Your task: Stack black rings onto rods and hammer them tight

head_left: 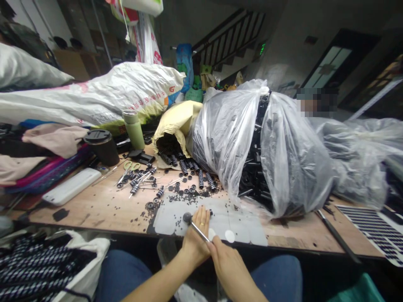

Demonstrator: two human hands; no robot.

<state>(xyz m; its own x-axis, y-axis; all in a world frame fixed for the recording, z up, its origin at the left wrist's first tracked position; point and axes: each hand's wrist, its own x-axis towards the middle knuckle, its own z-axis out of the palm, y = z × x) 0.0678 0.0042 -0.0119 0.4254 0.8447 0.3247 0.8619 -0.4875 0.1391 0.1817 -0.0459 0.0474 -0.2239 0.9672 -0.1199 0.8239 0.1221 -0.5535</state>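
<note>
My left hand lies over the grey mat at the table's front edge, its fingers stretched out together. A small dark piece shows beside its fingertips; the rest of that piece is hidden under them. My right hand is closed on a thin metal rod, which slants up to the left across the back of my left hand. At the rod's far end is a round black knob. Beyond the mat lie several black-and-white checkered tubes and scattered small black bits.
A clear plastic sack of black parts bulges over the table's back right. Beside it a yellow bag spills tubes. Scissors, a green bottle and a black cup stand or lie leftward. A white sack holds checkered pieces below.
</note>
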